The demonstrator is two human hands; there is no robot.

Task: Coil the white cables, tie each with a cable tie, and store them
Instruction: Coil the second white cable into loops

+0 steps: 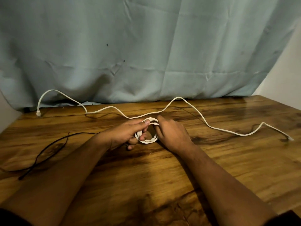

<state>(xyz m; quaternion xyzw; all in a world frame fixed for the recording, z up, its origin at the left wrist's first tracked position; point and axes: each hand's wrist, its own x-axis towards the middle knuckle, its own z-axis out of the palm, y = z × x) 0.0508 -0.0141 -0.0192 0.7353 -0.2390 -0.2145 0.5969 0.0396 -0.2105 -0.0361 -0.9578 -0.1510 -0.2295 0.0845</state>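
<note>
Holding, left hand: your left hand point(128, 133) grasps the left side of a small coil of white round cable point(149, 141), thumb laid over the top strands, fingers curled under and through the loop.
Holding, right hand: your right hand point(171, 136) is curled onto the coil's right side, knuckles up. Its fingers bend over the upper strands, and their tips are hidden behind the hand.
Coil look: several tight turns stacked into a flat ring, with the near arc showing between your two hands and the far turns pinched together by your thumb.
Coil place: low over the middle of the brown wooden table with dark grain point(162, 176). You cannot tell whether it touches the top.
Loose cable: a long white cable point(210, 126) lies in waves just behind your hands. It runs left to a clear plug point(38, 113) at the table's far left edge and right to another plug point(290, 139). Whether it joins the coil cannot be told.
Ties: thin black cable ties point(20, 177) lie crossed on the table, well to the left of your left forearm.
Backdrop: a creased pale blue-grey cloth point(146, 46) hangs behind the table's far edge.
</note>
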